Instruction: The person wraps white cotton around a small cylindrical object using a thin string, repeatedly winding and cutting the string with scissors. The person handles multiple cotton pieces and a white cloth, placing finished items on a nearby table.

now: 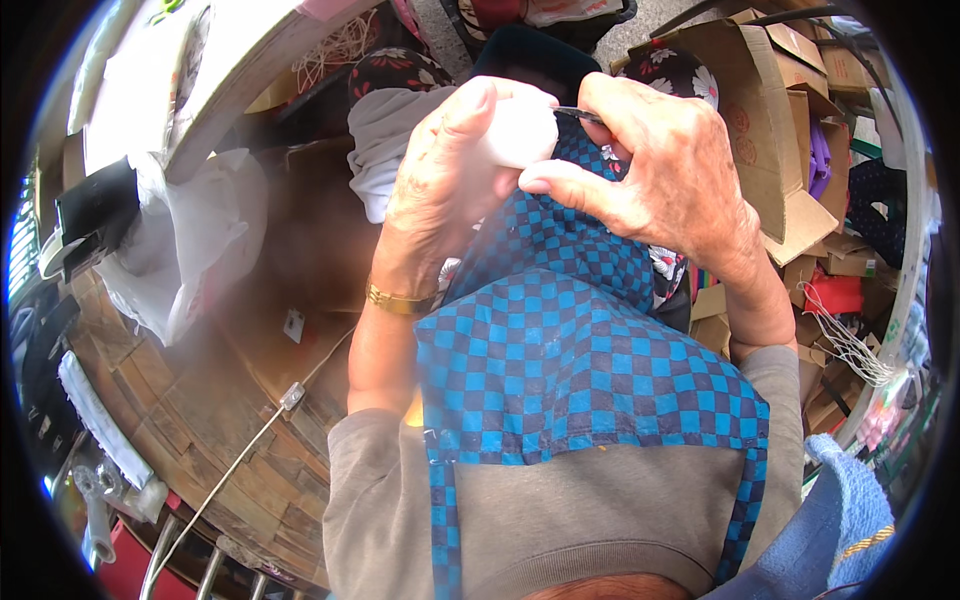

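A smooth, white, rounded piece [523,135] rests in my left hand [442,154], its far side hidden by the curled fingers. Overexposure hides its surface detail, so I cannot tell what it is made of. My right hand [660,161] grips a small dark-bladed tool [577,113], likely a knife, whose handle is covered by the fingers. The tip of the blade is at the upper right edge of the white piece. Just below that piece is my right thumb. Both hands are over my lap, above a blue checkered apron [555,330].
Opened cardboard boxes [750,127] are stacked on the right, near a bundle of white strings [847,345]. To the left stands a bright white tabletop [135,82], with a white plastic bag [187,240] hanging by it. A cord with an inline switch [292,395] crosses the left side.
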The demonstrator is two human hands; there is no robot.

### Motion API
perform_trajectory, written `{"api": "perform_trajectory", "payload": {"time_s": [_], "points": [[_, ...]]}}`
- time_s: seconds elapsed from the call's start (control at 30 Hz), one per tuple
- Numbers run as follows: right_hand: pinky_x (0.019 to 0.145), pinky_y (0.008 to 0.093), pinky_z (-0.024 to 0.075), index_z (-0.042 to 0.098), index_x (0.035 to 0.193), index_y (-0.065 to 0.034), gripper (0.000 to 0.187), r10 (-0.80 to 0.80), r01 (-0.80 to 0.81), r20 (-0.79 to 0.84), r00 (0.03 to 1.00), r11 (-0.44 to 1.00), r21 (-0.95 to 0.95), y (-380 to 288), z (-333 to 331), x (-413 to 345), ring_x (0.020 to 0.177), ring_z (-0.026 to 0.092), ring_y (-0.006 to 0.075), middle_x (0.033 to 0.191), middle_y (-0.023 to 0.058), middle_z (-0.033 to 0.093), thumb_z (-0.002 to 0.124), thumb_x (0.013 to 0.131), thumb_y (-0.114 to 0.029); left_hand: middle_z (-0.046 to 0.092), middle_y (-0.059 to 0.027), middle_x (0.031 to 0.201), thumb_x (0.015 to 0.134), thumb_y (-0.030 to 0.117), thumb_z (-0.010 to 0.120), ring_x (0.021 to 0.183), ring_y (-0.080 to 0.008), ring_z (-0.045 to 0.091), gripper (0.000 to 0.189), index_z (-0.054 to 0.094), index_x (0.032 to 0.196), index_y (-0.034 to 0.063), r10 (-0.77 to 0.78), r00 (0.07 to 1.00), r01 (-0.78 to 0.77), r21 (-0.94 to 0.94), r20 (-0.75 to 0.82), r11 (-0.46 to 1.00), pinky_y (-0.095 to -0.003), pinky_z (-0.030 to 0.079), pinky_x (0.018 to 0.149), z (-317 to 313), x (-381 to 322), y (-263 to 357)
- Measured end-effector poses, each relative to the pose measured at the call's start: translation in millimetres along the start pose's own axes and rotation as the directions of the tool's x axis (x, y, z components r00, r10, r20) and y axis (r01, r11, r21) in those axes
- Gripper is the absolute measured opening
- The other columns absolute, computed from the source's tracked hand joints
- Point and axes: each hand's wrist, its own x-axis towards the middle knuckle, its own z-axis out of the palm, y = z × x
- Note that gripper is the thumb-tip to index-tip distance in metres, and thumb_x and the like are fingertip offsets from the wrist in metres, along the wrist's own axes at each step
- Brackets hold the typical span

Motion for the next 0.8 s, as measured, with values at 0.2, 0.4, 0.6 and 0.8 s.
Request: {"api": "perform_trajectory", "payload": {"time_s": [0.2,0.4,0.6,0.8], "points": [[0.056,0.04,0.0505,0.059,0.08,-0.0055,0.051,0.031,-0.03,0.041,0.999,0.999,-0.032,-2,-3,3,0.063,0.065,0.0299,0.07,0.0121,0.063,0.074,0.076,-0.054,0.067,-0.0145,0.106,0.101,0.044,0.048,0.065,-0.0114,0.062,0.048,0.057,0.115,-0.0009,-0.027,0.997,0.031,0.063,-0.071,0.998,-0.0197,0.049,0.053,6,-2,4],[0.056,0.0406,0.0515,0.061,0.08,-0.0061,0.048,0.03,-0.027,0.035,0.999,0.997,-0.074,0,-1,1,0.063,0.066,0.0298,0.071,0.0127,0.064,0.073,0.077,-0.052,0.064,-0.0066,0.092,0.096,0.045,0.055,0.063,-0.0061,0.052,0.049,0.058,0.117,0.0008,0.081,0.995,-0.087,0.132,0.054,0.987,-0.0181,0.037,0.052,2,-1,-2],[0.052,0.0386,0.0513,0.061,0.08,-0.007,0.045,-0.032,0.031,-0.001,0.999,0.986,-0.166,-2,0,0,0.06,0.065,0.0279,0.068,0.0115,0.062,0.071,0.08,-0.051,0.062,-0.0021,0.09,0.096,0.045,0.056,0.065,-0.0028,0.05,0.049,0.059,0.115,0.0,0.026,1.0,-0.027,0.252,0.007,0.967,-0.0173,0.037,0.053,9,-5,8],[0.05,0.0368,0.0502,0.062,0.08,-0.01,0.04,-0.096,0.096,0.014,0.995,0.96,-0.263,-2,1,-3,0.058,0.064,0.0244,0.066,0.0075,0.058,0.07,0.081,-0.049,0.064,-0.0045,0.08,0.097,0.042,0.058,0.055,-0.0027,0.049,0.042,0.062,0.106,0.001,-0.085,0.992,0.099,0.155,-0.093,0.983,-0.0129,0.032,0.042,10,-4,9]]}}
